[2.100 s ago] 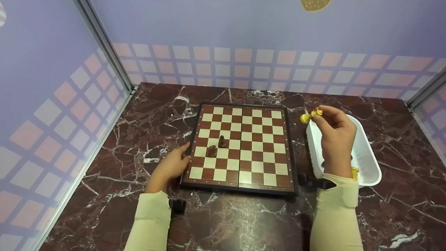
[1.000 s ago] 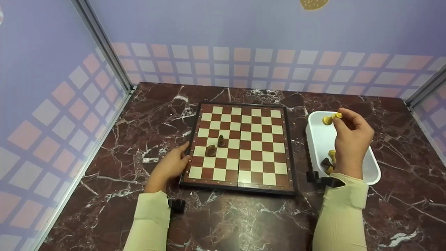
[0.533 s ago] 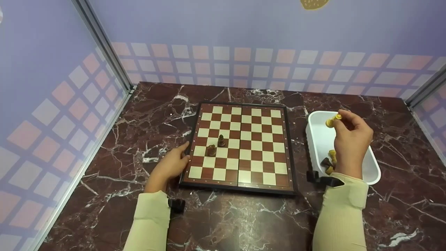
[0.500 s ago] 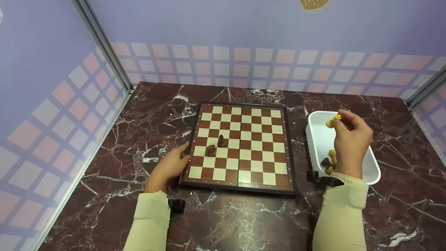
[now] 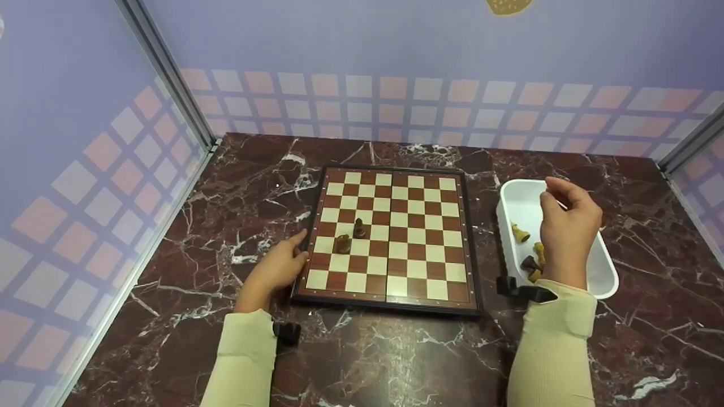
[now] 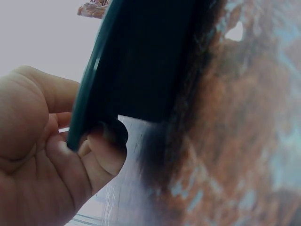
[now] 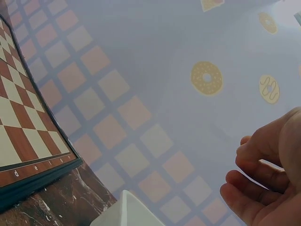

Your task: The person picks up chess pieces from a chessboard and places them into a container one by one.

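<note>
My left hand grips the left edge of the chessboard. In the left wrist view, fingers of the left hand curl under the dark board edge. Two dark brown chess pieces stand on the board's left half: a slim one and a broader one. My right hand hovers above the white plastic box, holding nothing, fingers loosely bent. In the right wrist view, a gap shows between the thumb and fingers of the right hand. A yellow chess piece lies inside the box.
Beside that piece in the box lie another yellow chess piece and a dark one; my right hand hides part of the interior. A marbled tabletop spreads around board and box. Patterned lilac walls rise behind and at the sides.
My right hand carried a yellow chess piece from the box's left edge over the box, then let it go. The piece now lies inside. My left hand has stayed at the board's edge.
</note>
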Available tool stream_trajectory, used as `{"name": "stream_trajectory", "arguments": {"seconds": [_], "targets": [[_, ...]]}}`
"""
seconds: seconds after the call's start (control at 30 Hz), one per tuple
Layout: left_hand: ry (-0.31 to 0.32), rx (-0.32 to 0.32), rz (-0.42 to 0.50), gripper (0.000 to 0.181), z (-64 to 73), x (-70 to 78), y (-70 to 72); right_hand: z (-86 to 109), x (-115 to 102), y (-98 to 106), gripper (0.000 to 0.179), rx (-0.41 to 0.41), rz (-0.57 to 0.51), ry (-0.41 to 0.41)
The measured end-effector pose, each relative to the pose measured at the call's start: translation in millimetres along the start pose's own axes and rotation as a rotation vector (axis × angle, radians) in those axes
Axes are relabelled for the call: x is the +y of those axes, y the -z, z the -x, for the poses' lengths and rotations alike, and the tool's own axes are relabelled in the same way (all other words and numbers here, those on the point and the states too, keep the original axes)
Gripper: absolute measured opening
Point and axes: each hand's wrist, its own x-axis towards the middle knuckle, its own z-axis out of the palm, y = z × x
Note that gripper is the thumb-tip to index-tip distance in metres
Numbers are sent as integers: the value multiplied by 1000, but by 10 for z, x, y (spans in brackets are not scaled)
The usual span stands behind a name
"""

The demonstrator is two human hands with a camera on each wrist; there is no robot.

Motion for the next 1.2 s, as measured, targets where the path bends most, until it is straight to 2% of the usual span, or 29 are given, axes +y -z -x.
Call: {"name": "stream_trajectory", "arguments": {"seconds": [0.3,0.47,0.6,0.87,1.2], "targets": [[-4,6,0,55,-11,-3,1,10,-4,-46,24,-12,-26,5],[16,-2,27,55,-6,-3,-3,23,6,-81,23,-26,22,40],[28,-3,45,55,2,-4,-4,51,8,-122,23,-49,58,77],[-2,0,22,55,-11,-14,-8,147,-57,-238,23,-105,40,115],[-7,8,11,55,-20,-4,-1,292,-109,-420,23,-184,78,193]]}}
